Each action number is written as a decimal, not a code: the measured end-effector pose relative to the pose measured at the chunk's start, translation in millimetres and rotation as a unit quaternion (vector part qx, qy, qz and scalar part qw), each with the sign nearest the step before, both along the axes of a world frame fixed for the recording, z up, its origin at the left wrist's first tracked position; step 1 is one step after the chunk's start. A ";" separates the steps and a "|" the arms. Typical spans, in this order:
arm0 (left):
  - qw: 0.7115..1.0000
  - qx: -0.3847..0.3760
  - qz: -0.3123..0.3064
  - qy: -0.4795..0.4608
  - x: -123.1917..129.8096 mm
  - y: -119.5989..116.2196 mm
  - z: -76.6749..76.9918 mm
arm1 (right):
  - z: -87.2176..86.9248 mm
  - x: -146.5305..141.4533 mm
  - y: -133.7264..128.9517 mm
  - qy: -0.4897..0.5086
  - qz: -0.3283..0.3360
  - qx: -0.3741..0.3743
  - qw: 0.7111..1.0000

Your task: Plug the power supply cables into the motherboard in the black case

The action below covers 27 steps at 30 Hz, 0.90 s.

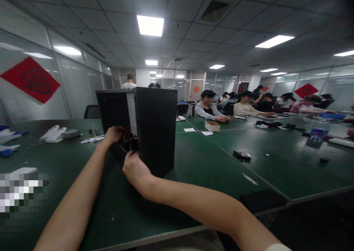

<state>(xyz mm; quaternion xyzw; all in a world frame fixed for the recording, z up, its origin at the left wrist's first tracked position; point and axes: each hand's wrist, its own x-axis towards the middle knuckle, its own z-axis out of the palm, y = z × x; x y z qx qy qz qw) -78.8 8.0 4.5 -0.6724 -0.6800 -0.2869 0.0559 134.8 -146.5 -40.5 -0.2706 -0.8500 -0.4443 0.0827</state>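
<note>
A black computer case [156, 129] stands upright on the green table, its side open toward the left. Thin cables [127, 136], some reddish, show in the dark opening. My left hand [114, 135] reaches in at the open side, its fingers bent beside the cables; the fingertips are lost in shadow, and what they hold is unclear. Lower down, at the front edge of the opening, my right hand [136, 167] is closed in a pinch. Whatever sits between its fingers is too dark and small to make out.
On the green table [199, 177] lie a small black packet [242, 155], a paper scrap [250, 178] and a cardboard box [212, 126]. White plastic bags [54, 133] and a grey block [70, 133] are at left. Several people sit along the far side; a water bottle [318, 131] stands right.
</note>
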 end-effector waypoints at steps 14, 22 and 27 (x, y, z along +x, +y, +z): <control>0.997 -0.049 -0.040 0.049 46.3 -5.1 -1.6 | -1.4 170.9 45.6 0.053 -0.032 -0.020 0.998; 0.990 -0.037 0.011 0.133 116.1 -12.2 -11.6 | -3.7 240.2 143.6 0.079 -0.041 -0.067 0.994; 0.986 -0.055 -0.007 0.159 137.3 -6.4 -10.3 | -7.1 248.2 185.6 0.117 -0.065 -0.067 0.989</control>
